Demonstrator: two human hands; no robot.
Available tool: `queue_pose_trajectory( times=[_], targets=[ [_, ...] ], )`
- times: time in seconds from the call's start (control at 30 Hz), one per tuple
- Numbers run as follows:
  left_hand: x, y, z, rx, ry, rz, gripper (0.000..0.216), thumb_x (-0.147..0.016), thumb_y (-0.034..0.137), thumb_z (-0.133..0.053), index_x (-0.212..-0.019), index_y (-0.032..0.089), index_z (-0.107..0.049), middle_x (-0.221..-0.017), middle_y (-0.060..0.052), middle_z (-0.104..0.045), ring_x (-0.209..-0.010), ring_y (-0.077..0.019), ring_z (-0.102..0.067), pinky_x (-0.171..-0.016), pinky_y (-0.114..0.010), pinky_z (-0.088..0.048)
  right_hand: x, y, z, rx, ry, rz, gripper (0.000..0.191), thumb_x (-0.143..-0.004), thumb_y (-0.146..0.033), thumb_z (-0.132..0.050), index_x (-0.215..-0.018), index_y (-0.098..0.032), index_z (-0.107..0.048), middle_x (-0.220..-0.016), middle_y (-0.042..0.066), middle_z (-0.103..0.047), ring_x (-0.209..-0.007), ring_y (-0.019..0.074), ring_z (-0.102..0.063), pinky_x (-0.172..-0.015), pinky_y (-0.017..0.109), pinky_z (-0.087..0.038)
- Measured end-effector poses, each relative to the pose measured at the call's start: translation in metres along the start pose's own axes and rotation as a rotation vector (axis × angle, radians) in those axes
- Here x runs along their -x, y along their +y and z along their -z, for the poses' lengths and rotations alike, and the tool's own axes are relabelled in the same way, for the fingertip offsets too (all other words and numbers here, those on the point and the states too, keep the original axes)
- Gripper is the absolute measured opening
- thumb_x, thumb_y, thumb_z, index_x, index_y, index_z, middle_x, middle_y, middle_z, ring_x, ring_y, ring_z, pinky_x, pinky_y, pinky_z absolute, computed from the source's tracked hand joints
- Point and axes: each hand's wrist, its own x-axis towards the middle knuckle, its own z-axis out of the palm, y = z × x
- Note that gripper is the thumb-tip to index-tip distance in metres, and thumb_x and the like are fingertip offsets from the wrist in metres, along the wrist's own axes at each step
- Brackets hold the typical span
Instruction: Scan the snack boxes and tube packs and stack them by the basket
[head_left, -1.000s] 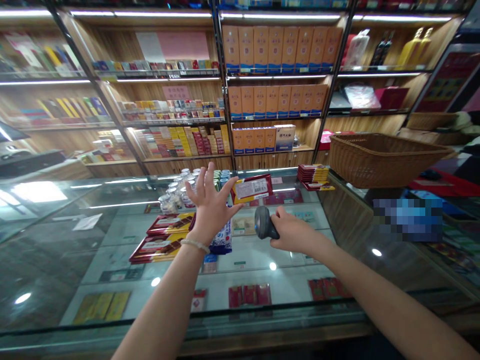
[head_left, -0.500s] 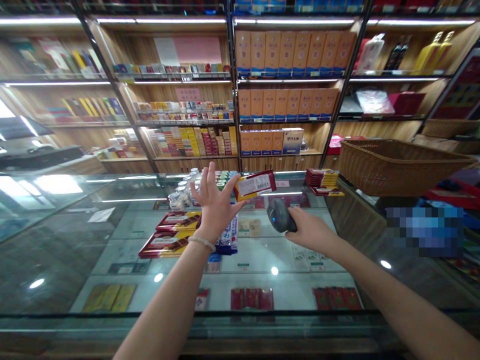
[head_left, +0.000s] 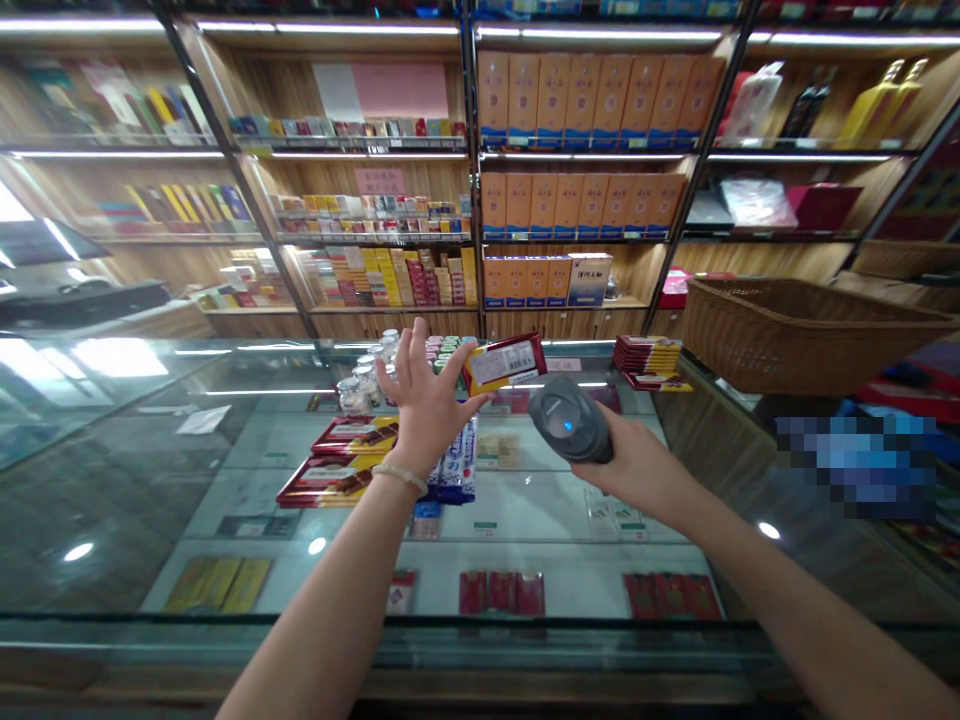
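Observation:
My left hand pinches one end of a chocolate bar between thumb and forefinger, its other fingers spread. The bar's red and yellow wrapper shows a barcode label on the side toward me. My right hand is wrapped round a dark grey barcode scanner with a blue light, just right of and below the bar. Under my left forearm and wrist lie red and yellow chocolate bars, and beside them a blue and white packet, partly hidden by the hand.
Everything rests on a glass display counter. A stack of chocolate bars sits at the back right, next to a wicker basket. Small jars stand behind my left hand. Shelves with orange boxes line the wall.
The scanner has been raised and turned in my right hand, showing more of its top. My left hand and its chocolate bar have shifted only slightly.

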Motion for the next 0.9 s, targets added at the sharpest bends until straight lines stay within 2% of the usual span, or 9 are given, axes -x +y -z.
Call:
queue_pose_trajectory(
  times=[0.23, 0.53, 0.9],
  targets=[
    [0.0001, 0.0000, -0.0012, -0.001, -0.015, -0.002, 0.066, -0.081, 0.064, -0.080, -0.139, 0.034, -0.068, -0.178, -0.016, -0.020, -0.162, -0.0442, -0.020, -0.126, -0.073, -0.003, 0.0014, -0.0012, 0.0010, -0.062, 0.023, 0.004, 0.050, -0.072, -0.027, -0.077, -0.122, -0.022, -0.066, -0.107, 0.008, -0.081, -0.101, 0.0314, -0.075, -0.084, 0.039, -0.056],
    [-0.0008, -0.0001, -0.0016, -0.008, -0.023, -0.013, 0.064, -0.084, 0.066, -0.076, -0.139, 0.034, -0.068, -0.177, -0.018, -0.021, -0.162, -0.0444, -0.022, -0.125, -0.074, -0.004, 0.0014, -0.0066, 0.0029, -0.016, 0.015, -0.025, 0.040, -0.069, -0.022, -0.079, -0.109, -0.022, -0.075, -0.099, 0.007, -0.082, -0.092, 0.0308, -0.076, -0.080, 0.038, -0.056],
    [-0.0007, 0.0013, -0.0014, -0.021, -0.029, -0.019, 0.066, -0.083, 0.066, -0.078, -0.139, 0.034, -0.069, -0.177, -0.016, -0.022, -0.161, -0.0456, -0.023, -0.126, -0.073, -0.004, 0.0038, -0.0075, -0.0007, -0.015, 0.040, -0.013, 0.030, -0.067, -0.025, -0.082, -0.096, -0.022, -0.076, -0.090, 0.006, -0.082, -0.089, 0.0295, -0.077, -0.071, 0.033, -0.054]
  ],
)
